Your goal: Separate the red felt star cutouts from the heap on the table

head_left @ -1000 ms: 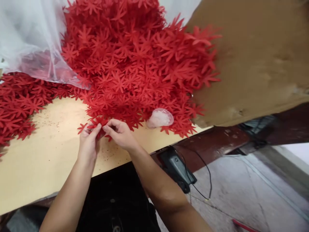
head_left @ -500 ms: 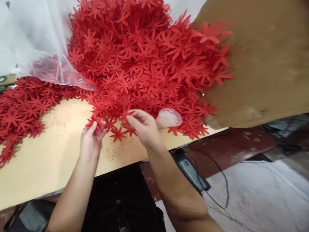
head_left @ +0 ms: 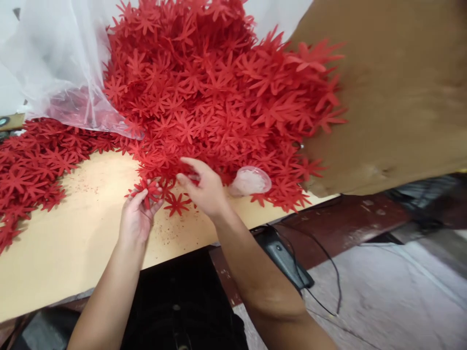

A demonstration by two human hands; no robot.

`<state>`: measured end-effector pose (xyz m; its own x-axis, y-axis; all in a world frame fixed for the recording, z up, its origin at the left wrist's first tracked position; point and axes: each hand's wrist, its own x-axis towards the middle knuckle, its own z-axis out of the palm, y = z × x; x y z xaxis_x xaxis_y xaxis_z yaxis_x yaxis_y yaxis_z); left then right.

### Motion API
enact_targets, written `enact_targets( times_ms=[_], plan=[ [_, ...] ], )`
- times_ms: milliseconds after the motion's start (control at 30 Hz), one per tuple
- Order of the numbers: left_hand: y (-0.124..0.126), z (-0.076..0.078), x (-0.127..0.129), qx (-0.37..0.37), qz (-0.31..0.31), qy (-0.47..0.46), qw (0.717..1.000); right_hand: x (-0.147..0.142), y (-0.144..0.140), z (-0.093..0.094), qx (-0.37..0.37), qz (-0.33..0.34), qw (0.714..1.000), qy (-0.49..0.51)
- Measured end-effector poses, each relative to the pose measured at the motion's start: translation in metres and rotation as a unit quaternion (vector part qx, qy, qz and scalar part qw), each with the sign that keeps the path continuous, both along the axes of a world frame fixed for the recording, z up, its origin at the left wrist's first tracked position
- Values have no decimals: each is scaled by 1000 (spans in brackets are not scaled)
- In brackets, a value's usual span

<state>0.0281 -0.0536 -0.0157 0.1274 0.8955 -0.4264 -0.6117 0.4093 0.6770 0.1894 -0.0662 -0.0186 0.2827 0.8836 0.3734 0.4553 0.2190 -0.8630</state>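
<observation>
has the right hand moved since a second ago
Yes. The right hand has left the left hand and shifted right and up the table, into the red flower pile, toward the small clear cup.

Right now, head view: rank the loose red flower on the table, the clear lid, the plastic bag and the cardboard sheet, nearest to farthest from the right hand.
1. Loose flower, just left of the right hand.
2. Clear lid, to its right.
3. Plastic bag, far upper left.
4. Cardboard sheet, far right; too close to call against the bag.

Bright, even overhead light, soft shadows, slight motion blur, edges stretched and soft.
</observation>
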Motion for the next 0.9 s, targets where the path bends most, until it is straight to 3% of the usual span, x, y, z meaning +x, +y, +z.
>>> enact_targets(
  times_ms=[100, 233, 333, 433, 500, 567, 667, 767, 900],
  plan=[
    [1, 1, 2, 9, 1, 4, 1000, 2, -4, 9, -31, 48, 981, -188],
    [1, 2, 3, 23, -5, 11, 1000, 5, -18, 29, 21, 39, 968, -246],
    [0, 3, 3, 31, 5, 21, 999, 23, -44, 40, 88, -46, 975, -201],
    [-1, 4, 2, 34, 2, 30, 999, 63, -78, 35, 80, -224, 965, -110],
    [-2, 5, 3, 38, -6, 33, 999, 97, -98, 24, -7, -332, 941, -71],
    [-4, 6, 5, 42, -17, 37, 998, 127, -110, 12, -179, -394, 896, -98],
    [-7, 7, 9, 44, -26, 48, 998, 152, -107, -3, -350, -380, 842, -155],
    [-8, 8, 11, 45, -25, 56, 997, 157, -84, -14, -370, -327, 847, -196],
    [-6, 6, 9, 47, -13, 56, 997, 160, -46, -24, -372, -320, 838, -238]
  ],
)
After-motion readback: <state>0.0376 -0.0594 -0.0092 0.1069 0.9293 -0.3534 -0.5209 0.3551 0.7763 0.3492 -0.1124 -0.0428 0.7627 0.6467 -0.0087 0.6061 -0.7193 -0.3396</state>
